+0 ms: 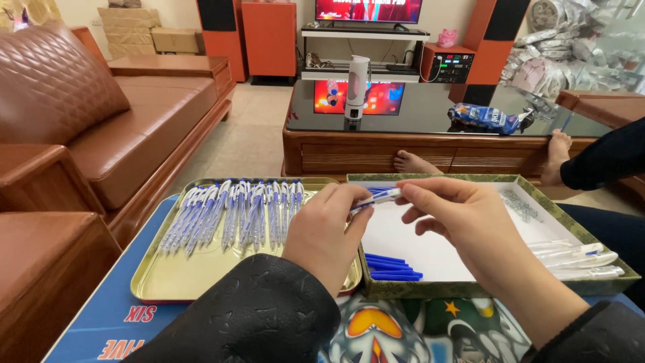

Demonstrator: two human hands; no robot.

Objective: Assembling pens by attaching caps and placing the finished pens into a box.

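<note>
Pen (377,196), blue and white, held between both hands above the near-left corner of the cardboard box (497,179), just over the seam between box and tray. Left hand (326,232) closed around the pen's near end, fingers curled; right hand (463,215) pinching the far end with thumb and fingertips. Looks like the two parts are being pushed or twisted together, though the joint itself is hidden by the fingers, so hard to confirm. Gold metal tray (161,279) to the left carries a long row of finished blue-and-white pens (232,212) laid side by side, filling most of its back half; front half bare. Inside the box: a small pile of blue refills (392,266) at the near-left, a few clear pen barrels (581,259) at the right edge, and a loose cluster of small parts (519,202) near the back. Judging by counts, most of the assembly seems done: many pens on the tray, only a handful of parts left in the box. Another person's bare feet (414,163) rest beyond the box by the low glass table (416,111).
</note>
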